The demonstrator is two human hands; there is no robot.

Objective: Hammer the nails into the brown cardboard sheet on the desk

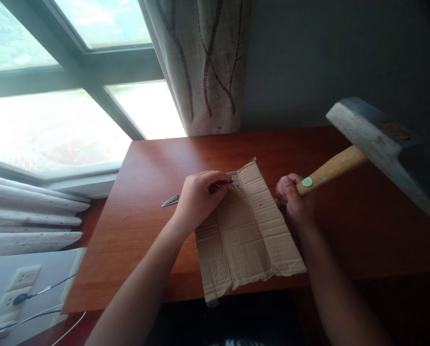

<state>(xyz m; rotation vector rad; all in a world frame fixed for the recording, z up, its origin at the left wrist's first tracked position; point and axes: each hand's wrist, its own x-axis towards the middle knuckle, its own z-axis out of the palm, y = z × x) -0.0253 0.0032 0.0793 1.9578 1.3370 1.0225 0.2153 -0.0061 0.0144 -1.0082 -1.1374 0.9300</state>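
A creased piece of brown cardboard lies flat on a reddish wooden table, its near end hanging over the front edge. My left hand rests on its far left corner, fingers pinched on a small nail held against the cardboard. My right hand is wrapped round the wooden handle of a hammer. Its big grey metal head is raised up at the right, close to the camera.
Loose nails lie on the table left of my left hand. A window and a patterned curtain stand behind the table. A white wall socket with plugged cables is at lower left, beside folded bedding.
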